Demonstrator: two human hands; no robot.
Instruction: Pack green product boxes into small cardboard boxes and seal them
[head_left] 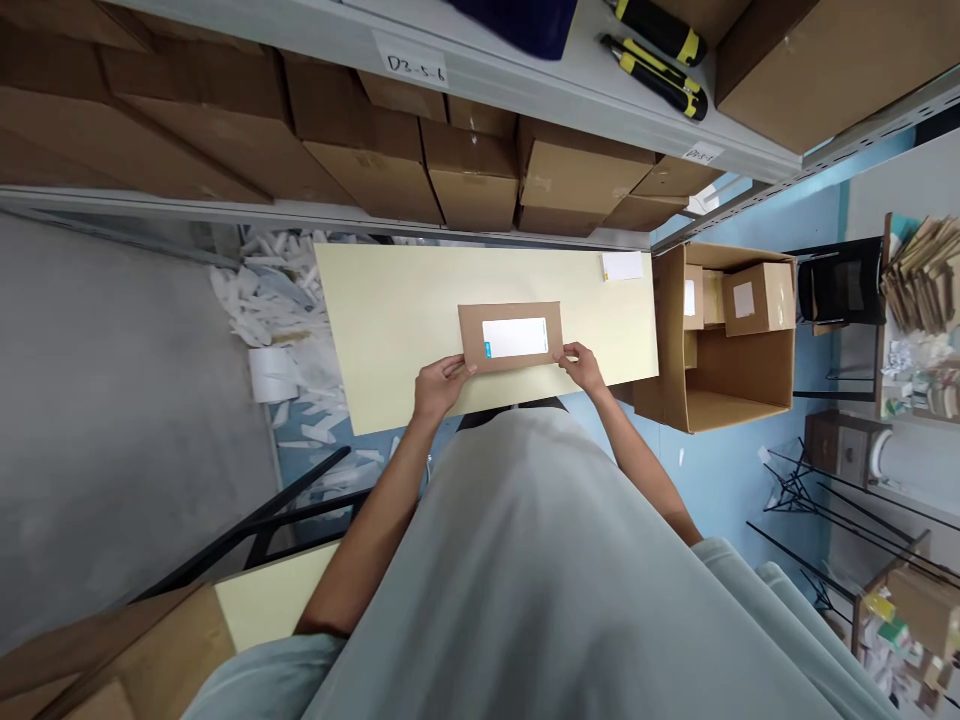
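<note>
Closest to my camera, the grey-green shirt (540, 560) fills the lower middle of my view. Next in size, I have a metal rack (300, 62) across the top, with a row of brown boxes (472, 180) on its lower level. Below it I see the pale yellow table (405, 340), and just beside its right end an open carton (739, 412) with smaller boxes (757, 300) inside. Past the left end lies a heap of white scraps (281, 285). The flat brown parcel (472, 350) is over the middle of the table, label side up; I can't tell whether it rests fully on the surface or is slightly raised. My left hand (439, 388) pinches its near left corner between thumb and fingers, and my right hand (581, 366) pinches the near right corner the same way. Smaller still are the parcel's white label (514, 338), the black-and-yellow cutters (660, 84) up on the rack near a big box, and a white slip (622, 266) by the table's far right corner.
</note>
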